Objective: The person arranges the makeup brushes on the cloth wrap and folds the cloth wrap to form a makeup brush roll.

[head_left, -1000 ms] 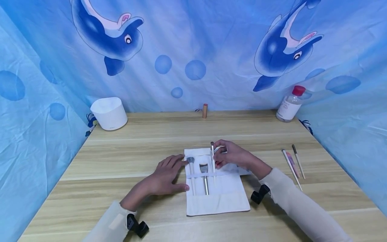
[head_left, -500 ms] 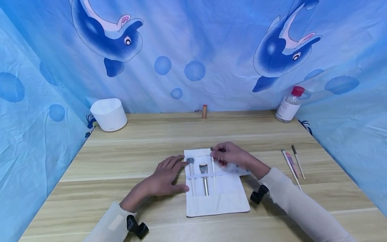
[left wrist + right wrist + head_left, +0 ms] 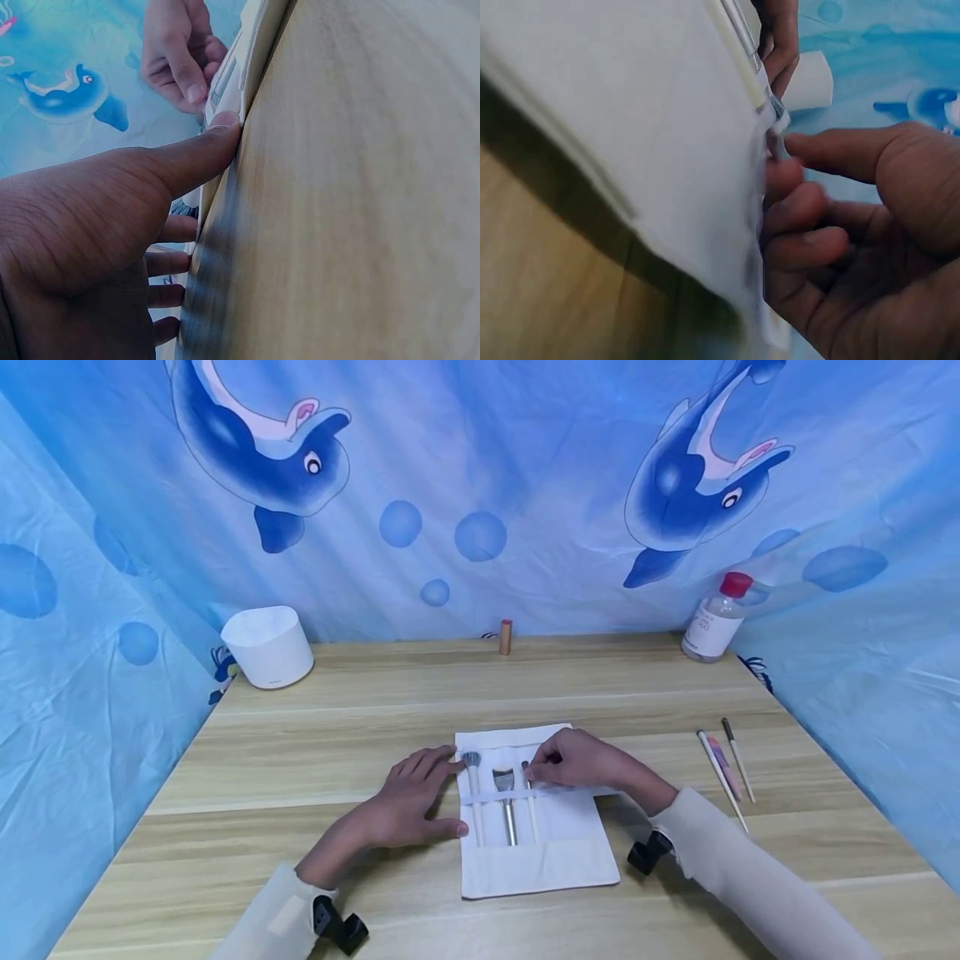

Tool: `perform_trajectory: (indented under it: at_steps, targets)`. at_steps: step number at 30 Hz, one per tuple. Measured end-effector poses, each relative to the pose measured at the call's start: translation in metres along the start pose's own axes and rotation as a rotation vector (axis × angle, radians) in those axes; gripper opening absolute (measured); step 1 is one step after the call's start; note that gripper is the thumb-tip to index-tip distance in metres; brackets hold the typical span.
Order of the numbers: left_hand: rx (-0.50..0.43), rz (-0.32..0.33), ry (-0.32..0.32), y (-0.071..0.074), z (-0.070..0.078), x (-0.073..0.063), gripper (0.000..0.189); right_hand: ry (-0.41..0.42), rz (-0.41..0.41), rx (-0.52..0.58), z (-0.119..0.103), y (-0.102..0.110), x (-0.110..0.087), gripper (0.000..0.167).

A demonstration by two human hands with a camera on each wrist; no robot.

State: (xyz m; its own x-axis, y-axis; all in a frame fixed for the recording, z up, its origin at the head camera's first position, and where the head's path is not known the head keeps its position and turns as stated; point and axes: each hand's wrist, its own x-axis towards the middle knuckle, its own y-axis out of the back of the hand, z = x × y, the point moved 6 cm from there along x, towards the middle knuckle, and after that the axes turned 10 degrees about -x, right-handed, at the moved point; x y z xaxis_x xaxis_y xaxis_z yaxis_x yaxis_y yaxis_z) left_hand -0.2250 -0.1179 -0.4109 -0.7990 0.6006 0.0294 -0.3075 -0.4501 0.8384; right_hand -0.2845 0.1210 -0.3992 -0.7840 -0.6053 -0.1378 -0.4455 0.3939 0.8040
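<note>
A white cloth brush roll (image 3: 540, 870) lies unrolled in front of me with a narrow elastic band across it. Under the band sit a fluffy makeup brush (image 3: 472, 761) at the left and a flat wide brush (image 3: 505, 782) with a silvery handle. My right hand (image 3: 576, 760) pinches a thin makeup brush (image 3: 533, 818) near its dark tip, its pale handle running below the band. My left hand (image 3: 408, 803) rests with spread fingers along the roll's left edge. In the left wrist view the thumb (image 3: 202, 156) presses on that edge.
Two slim brushes, one pale (image 3: 722, 777) and one dark-tipped (image 3: 738, 760), lie on the wooden table at the right beside a pinkish item (image 3: 726, 768). A white container (image 3: 268, 647), a small brown tube (image 3: 506, 637) and a red-capped bottle (image 3: 712, 622) stand at the back.
My right hand has moved down toward me, and the thin brush has slid further down the roll beneath the band. My left hand has stayed in place.
</note>
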Motion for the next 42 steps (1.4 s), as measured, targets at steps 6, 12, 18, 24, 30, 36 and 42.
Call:
perform_trajectory:
  at_steps: [6, 12, 18, 24, 30, 36, 42]
  targets:
    - [-0.001, -0.004, 0.005, 0.0, 0.001, 0.0, 0.084, -0.149, 0.219, -0.299, 0.006, 0.036, -0.024, 0.015]
    - [-0.004, -0.001, 0.004, 0.0, 0.002, -0.001, 0.085, -0.348, 0.294, -0.46, 0.055, 0.083, -0.063, 0.018]
    - [-0.004, -0.003, 0.003, -0.001, 0.001, 0.0, 0.085, -0.484, 0.227, -0.545, 0.103, 0.112, -0.106, 0.019]
    - [-0.007, 0.001, 0.001, 0.0, 0.001, 0.001, 0.085, -0.574, 0.103, -0.491, 0.134, 0.115, -0.126, 0.024]
    - [-0.011, -0.009, 0.003, -0.002, 0.0, 0.001, 0.085, -0.571, 0.056, -0.506, 0.148, 0.105, -0.126, 0.022]
    - [-0.004, -0.009, 0.004, -0.002, -0.001, 0.001, 0.086, -0.575, 0.054, -0.517, 0.148, 0.103, -0.124, 0.021]
    - [-0.004, -0.009, 0.007, -0.002, -0.002, 0.0, 0.086, -0.583, 0.054, -0.425, 0.14, 0.103, -0.117, 0.024]
